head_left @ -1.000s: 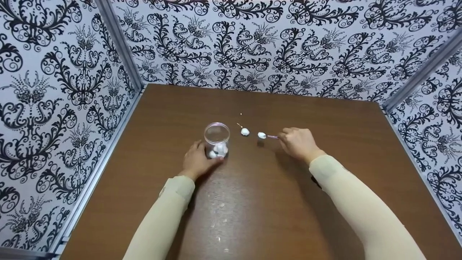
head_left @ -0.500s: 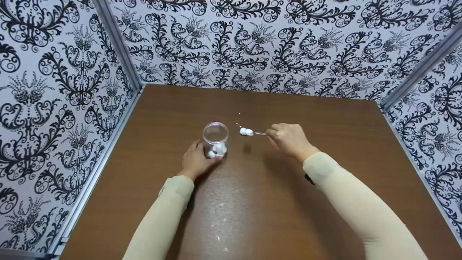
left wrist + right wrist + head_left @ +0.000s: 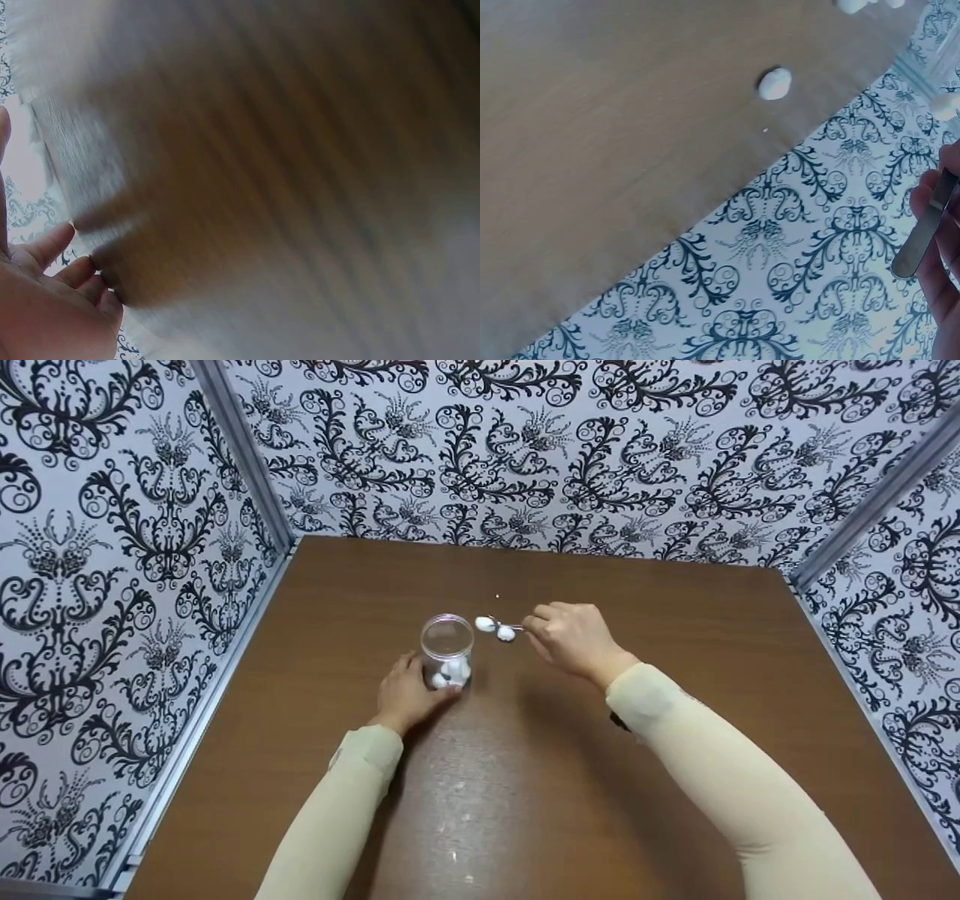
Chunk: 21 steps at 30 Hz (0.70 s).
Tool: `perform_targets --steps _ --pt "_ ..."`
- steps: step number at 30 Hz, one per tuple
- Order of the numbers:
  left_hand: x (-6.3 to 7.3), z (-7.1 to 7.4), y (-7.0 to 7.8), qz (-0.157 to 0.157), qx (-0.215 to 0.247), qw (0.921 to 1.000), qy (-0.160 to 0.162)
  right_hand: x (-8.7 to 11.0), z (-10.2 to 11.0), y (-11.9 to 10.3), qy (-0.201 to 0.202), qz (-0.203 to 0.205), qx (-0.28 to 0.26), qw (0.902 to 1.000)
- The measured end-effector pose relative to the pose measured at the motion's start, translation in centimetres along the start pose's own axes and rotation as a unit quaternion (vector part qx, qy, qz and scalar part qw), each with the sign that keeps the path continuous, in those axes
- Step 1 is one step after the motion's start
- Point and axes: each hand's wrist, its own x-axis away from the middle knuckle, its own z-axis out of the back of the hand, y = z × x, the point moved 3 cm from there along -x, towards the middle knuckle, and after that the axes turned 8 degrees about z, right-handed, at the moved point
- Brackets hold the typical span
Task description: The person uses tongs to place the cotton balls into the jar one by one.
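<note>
My left hand (image 3: pixel 409 690) curls round the lower side of a clear jar (image 3: pixel 448 639), which stands upright with several white balls (image 3: pixel 452 671) like cotton balls inside. Its fingertips (image 3: pixel 73 271) show at the left of the left wrist view. My right hand (image 3: pixel 570 637) grips a thin metal spoon, whose flat rounded handle (image 3: pixel 922 236) shows in the right wrist view. A white ball (image 3: pixel 485 624) sits at the spoon's far end, just right of the jar's rim. Another white ball (image 3: pixel 506 634) lies on the table below the spoon, seen also as a ball (image 3: pixel 775 83) by the right wrist camera.
The brown wooden table (image 3: pixel 637 780) reaches back to a patterned wall (image 3: pixel 525 457). More patterned panels stand at the left and right, with metal posts (image 3: pixel 247 457) at the corners. A tiny white speck (image 3: pixel 496 596) lies behind the balls.
My right hand has moved left and slightly away, carrying the spoon and its ball over the lying ball toward the jar. My left hand stays at the jar.
</note>
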Motion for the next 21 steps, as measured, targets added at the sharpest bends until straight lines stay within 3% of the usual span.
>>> perform_targets --steps 7,21 --pt "0.1 0.2 0.1 -0.004 -0.001 1.0 0.005 -1.0 -0.3 -0.6 -0.013 0.004 -0.003 0.9999" --pt "0.1 0.2 0.1 0.006 -0.002 0.9999 -0.009 -1.9 -1.2 -1.4 0.001 0.018 0.004 0.9998"
